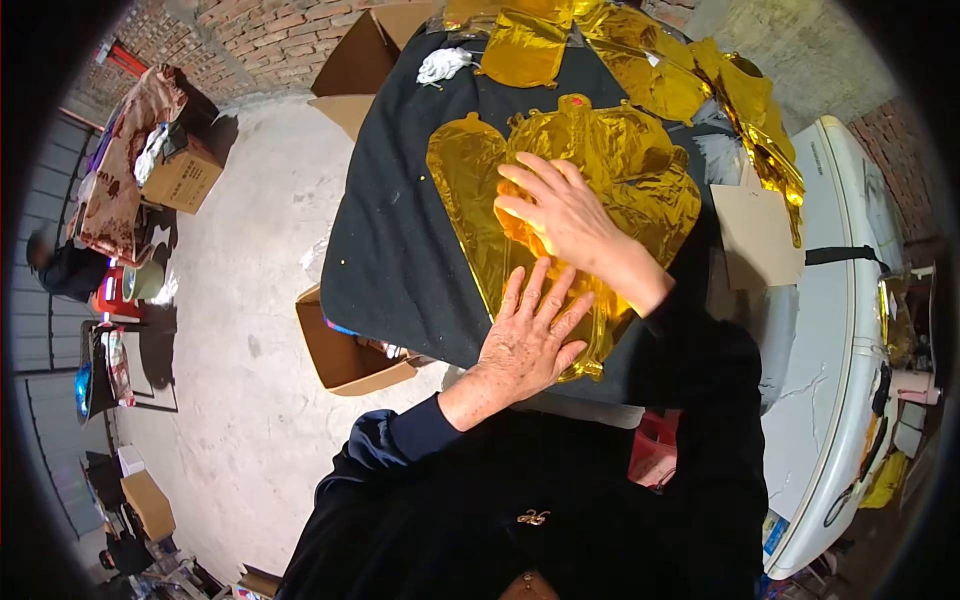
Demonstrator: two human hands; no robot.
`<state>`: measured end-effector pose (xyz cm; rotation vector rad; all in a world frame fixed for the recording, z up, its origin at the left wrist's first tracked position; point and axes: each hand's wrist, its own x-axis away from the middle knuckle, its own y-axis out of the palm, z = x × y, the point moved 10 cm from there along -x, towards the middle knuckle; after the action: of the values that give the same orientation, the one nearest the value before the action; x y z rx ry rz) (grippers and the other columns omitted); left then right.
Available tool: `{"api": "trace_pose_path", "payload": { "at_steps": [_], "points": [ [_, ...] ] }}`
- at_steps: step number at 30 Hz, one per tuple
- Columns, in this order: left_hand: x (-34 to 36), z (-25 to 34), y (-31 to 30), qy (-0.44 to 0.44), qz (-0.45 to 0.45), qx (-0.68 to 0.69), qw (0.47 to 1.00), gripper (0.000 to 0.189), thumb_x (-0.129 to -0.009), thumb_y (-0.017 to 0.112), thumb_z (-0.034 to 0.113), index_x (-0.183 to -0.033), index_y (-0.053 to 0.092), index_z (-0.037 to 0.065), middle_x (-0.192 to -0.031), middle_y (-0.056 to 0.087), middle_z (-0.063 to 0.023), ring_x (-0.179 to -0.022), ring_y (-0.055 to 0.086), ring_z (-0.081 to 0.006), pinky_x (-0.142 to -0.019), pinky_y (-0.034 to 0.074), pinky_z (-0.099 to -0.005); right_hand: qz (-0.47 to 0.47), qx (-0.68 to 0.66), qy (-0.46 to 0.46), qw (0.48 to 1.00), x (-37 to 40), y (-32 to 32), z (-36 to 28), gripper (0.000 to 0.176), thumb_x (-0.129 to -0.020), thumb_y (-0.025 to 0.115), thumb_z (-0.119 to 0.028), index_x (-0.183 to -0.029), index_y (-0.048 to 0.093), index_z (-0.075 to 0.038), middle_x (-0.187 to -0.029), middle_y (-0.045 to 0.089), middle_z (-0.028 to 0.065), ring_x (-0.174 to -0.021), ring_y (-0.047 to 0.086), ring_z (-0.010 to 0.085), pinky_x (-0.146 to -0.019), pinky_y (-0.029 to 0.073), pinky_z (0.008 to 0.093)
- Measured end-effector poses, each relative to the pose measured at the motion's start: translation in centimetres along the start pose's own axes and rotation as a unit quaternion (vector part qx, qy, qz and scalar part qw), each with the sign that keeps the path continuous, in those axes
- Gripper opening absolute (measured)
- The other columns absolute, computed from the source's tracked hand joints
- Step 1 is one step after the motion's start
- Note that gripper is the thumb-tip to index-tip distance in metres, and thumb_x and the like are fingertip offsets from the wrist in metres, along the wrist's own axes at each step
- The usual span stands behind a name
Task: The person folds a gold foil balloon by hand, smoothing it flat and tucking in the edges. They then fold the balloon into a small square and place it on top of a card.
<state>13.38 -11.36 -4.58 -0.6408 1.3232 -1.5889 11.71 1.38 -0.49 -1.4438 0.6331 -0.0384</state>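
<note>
A shiny gold foil balloon (640,150), creased and uninflated, lies on the black cloth (390,230) that covers the table. My left hand (530,335) rests palm down on its near edge, fingers spread. Further up, my right hand (570,220) lies across the middle of the same foil with its fingers stretched out. What is under the right palm is hidden. Neither hand grips anything that I can see. Another folded gold foil piece (525,50) lies at the far edge of the table.
More gold foil (650,75) heaps along the far right edge. White string (443,66) lies at the far left. A cardboard piece (755,235) and a white appliance (820,400) stand right. An open cardboard box (350,365) sits on the floor at left.
</note>
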Motion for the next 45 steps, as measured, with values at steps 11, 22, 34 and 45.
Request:
{"api": "trace_pose_path", "payload": {
  "at_steps": [11, 22, 34, 45],
  "points": [
    [0.0, 0.1, -0.7, 0.003, -0.007, 0.008, 1.000, 0.065, -0.103, 0.053, 0.050, -0.159, 0.044, 0.018, -0.168, 0.030, -0.0180, -0.157, 0.021, -0.0456, -0.128, 0.013, -0.0620, -0.025, 0.088, 0.135, 0.987, -1.2, 0.0, 11.9, 0.060, -0.090, 0.061, 0.000, -0.148, 0.051, -0.011, -0.154, 0.050, 0.0153, -0.149, 0.040, 0.0337, -0.121, 0.035, 0.0497],
    [0.1, -0.1, -0.4, -0.004, -0.012, 0.012, 1.000, 0.067, -0.104, 0.051, 0.053, -0.161, 0.041, 0.019, -0.170, 0.027, -0.0166, -0.158, 0.017, -0.0435, -0.128, 0.009, -0.0616, -0.203, 0.061, 0.248, 0.945, 0.6, 1.4, 23.2, 0.071, -0.087, 0.072, -0.022, -0.152, 0.047, -0.009, -0.143, 0.055, 0.0139, -0.142, 0.041, 0.0341, -0.118, 0.030, 0.0491],
    [0.1, -0.2, -0.4, -0.005, -0.011, 0.027, 1.000, 0.067, -0.104, 0.052, 0.051, -0.161, 0.042, 0.018, -0.170, 0.027, -0.0174, -0.159, 0.018, -0.0428, -0.128, 0.012, -0.0612, -0.315, 0.060, 0.245, 0.915, -0.9, 1.6, 23.8, 0.028, -0.082, 0.071, -0.030, -0.104, 0.067, -0.013, -0.115, 0.061, 0.0081, -0.121, 0.050, 0.0300, -0.104, 0.036, 0.0449],
    [0.1, 0.0, -0.7, 0.007, -0.006, 0.033, 0.999, 0.067, -0.102, 0.056, 0.052, -0.159, 0.045, 0.019, -0.169, 0.030, -0.0155, -0.159, 0.020, -0.0387, -0.128, 0.013, -0.0601, -0.270, -0.104, 0.240, 0.927, 0.3, 0.1, 26.1, 0.021, -0.080, 0.067, -0.014, -0.082, 0.048, -0.004, -0.076, 0.053, 0.0095, -0.070, 0.047, 0.0262, -0.065, 0.038, 0.0430]
  ]
}}
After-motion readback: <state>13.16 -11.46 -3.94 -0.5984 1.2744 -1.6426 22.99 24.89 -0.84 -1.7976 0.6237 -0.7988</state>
